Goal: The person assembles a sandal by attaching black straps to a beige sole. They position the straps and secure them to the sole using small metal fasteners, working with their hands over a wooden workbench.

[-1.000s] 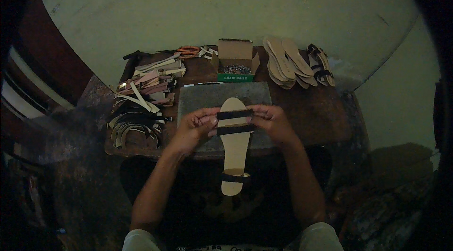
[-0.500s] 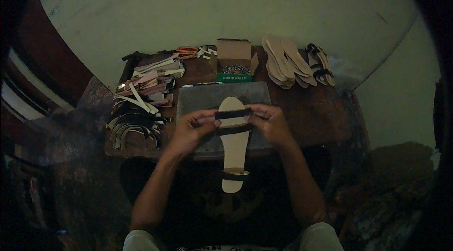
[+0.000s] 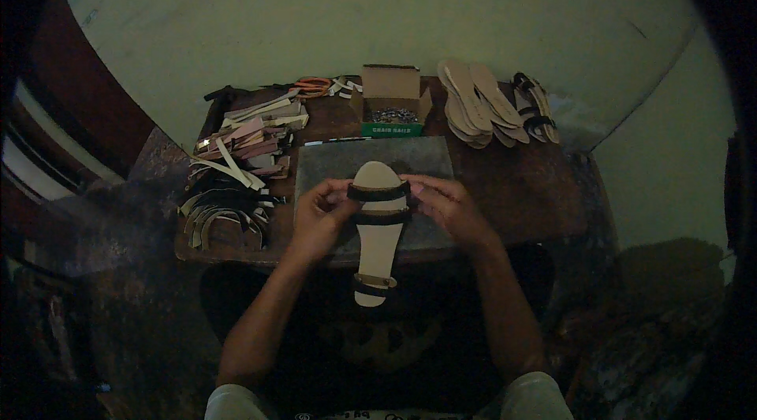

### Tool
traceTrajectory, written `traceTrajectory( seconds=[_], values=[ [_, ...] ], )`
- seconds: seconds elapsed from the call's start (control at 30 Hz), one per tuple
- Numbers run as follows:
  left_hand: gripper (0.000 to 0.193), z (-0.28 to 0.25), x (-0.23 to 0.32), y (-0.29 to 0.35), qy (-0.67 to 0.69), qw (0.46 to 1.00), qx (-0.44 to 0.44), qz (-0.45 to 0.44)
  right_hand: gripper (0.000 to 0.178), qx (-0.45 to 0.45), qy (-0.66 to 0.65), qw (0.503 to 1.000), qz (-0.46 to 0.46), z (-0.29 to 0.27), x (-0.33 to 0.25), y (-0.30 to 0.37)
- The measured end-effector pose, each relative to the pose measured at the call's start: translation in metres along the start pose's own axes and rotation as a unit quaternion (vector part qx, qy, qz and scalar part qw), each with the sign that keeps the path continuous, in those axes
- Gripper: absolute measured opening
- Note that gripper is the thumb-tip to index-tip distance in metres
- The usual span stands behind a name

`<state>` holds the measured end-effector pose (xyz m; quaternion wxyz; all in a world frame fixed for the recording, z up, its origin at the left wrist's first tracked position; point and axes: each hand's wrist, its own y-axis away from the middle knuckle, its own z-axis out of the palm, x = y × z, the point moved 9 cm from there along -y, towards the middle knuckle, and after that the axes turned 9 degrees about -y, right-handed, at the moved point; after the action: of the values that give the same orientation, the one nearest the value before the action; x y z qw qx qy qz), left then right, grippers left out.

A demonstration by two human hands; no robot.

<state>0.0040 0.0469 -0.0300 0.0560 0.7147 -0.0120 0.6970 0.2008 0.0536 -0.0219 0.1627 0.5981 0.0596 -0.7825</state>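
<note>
A cream sandal sole with dark straps, a sandal [image 3: 377,246], is held up over the near edge of the table, toe pointing away from me. Two dark straps cross its front part and a third sits at the heel end. My left hand [image 3: 319,219] pinches the left end of the front strap. At that strap's right end are the fingertips of my right hand [image 3: 451,211], its thumb bent toward the sole's edge. Beneath the toe lies a flat grey slab [image 3: 331,160].
On the brown table [image 3: 544,199], leather strips [image 3: 256,136] and curved dark straps [image 3: 225,211] pile up at left. Behind the slab are orange-handled scissors [image 3: 314,87] and an open box of nails [image 3: 392,130]. Loose soles [image 3: 473,108] and a strapped sandal [image 3: 536,108] lie back right.
The sandal has shifted slightly left and tilted, its heel end now higher in view. My left hand moved a little left with it, and the right hand's fingers have loosened and straightened somewhat.
</note>
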Motion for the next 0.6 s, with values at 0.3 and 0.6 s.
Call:
traceTrajectory(
  seconds=[0.3, 0.6],
  values=[
    [0.023, 0.006, 0.0, 0.004, 0.002, 1.0, 0.003, -0.015, 0.029, 0.08, 0.017, 0.997, -0.004, -0.002, -0.003, 0.003],
    [0.023, 0.007, -0.015, 0.003, 0.052, 0.998, -0.014, -0.025, 0.028, 0.039, -0.013, 0.999, -0.023, 0.001, 0.001, -0.001]
  ],
)
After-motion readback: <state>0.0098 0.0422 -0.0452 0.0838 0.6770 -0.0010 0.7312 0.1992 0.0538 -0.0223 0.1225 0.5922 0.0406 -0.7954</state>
